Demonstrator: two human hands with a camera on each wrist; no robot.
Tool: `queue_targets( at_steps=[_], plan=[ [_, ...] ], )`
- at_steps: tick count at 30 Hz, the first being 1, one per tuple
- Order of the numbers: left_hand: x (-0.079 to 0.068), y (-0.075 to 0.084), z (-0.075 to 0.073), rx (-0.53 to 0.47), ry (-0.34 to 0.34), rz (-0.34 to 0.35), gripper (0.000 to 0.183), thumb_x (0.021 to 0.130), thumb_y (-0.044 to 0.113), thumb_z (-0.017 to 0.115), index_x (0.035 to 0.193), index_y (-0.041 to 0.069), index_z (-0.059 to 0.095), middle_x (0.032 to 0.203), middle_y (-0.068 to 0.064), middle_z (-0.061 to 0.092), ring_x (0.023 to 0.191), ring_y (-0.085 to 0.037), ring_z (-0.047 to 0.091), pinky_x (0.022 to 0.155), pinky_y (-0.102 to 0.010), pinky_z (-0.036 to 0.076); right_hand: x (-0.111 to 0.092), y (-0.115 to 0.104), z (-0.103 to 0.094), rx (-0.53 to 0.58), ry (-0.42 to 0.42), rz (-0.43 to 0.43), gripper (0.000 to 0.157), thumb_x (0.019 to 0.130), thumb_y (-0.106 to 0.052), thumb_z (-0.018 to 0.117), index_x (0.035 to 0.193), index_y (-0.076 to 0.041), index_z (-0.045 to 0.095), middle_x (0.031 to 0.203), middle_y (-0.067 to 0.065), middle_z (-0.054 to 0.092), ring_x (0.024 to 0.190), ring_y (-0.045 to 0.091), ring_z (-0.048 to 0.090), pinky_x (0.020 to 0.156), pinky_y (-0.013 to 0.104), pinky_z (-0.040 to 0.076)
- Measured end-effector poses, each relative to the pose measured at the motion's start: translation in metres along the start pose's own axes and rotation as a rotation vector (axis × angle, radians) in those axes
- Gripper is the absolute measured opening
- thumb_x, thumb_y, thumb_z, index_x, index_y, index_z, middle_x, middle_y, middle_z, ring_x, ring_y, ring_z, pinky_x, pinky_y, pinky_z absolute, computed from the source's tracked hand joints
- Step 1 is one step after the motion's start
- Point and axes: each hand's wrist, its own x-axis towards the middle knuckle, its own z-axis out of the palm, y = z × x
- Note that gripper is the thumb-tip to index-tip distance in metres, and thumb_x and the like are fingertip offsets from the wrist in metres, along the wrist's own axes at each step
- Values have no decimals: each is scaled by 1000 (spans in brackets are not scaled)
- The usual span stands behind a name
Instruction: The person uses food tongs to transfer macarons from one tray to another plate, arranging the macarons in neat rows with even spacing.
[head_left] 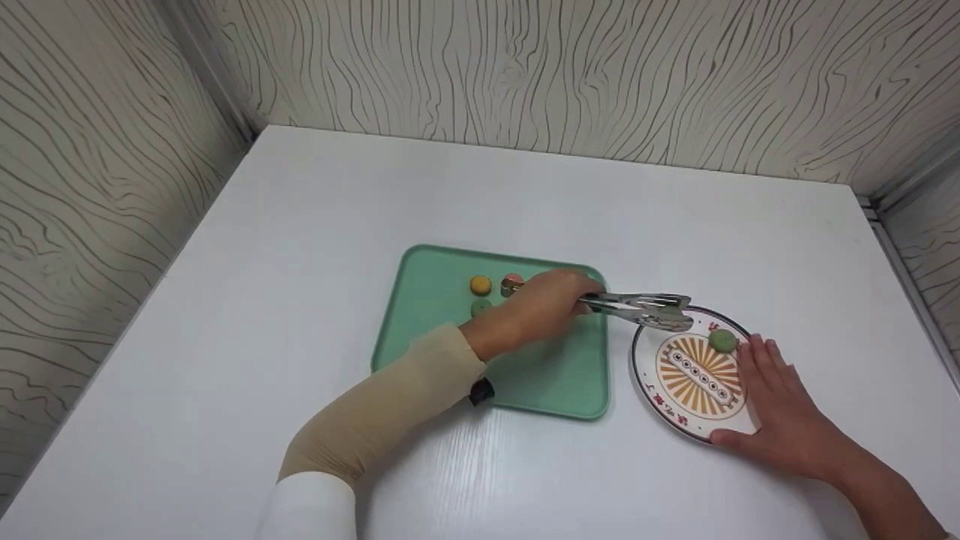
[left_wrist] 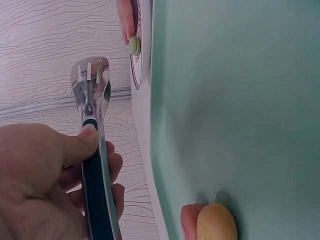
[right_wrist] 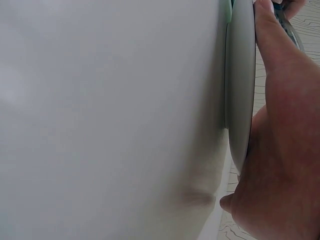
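Observation:
My left hand (head_left: 546, 304) grips a pair of metal food tongs (head_left: 637, 309) with a dark handle, above the right side of a green tray (head_left: 566, 390). The tong tips reach over the plate's left rim, with no food visible between them. A green macaron (head_left: 723, 340) lies near the upper right rim of the round patterned plate (head_left: 679, 416). My right hand (head_left: 784, 412) touches that plate's right rim, fingers extended and thumb at the lower edge. On the tray sit a yellow macaron (head_left: 481, 285), a pink macaron (head_left: 513, 279) and another green macaron (head_left: 481, 307), partly hidden by my left arm.
The tray and plate stand side by side on a white table (head_left: 300, 262). Wood-grain patterned panels (head_left: 525, 75) rise behind the table and at both sides. A small dark object (head_left: 481, 391) shows under my left sleeve at the tray's front edge.

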Motion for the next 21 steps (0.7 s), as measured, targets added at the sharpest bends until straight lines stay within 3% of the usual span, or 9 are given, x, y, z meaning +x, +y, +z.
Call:
queue_targets(
  at_steps=[21],
  plan=[
    [16,14,21,68,18,-21,28,102,9,62,126,18,72,115,5,72,107,-7,63,95,-22,49,0,2,1,12,6,-10,128,82,-50,80,159,6,-4,165,32,-5,153,33,-21,111,23,-22]
  ],
)
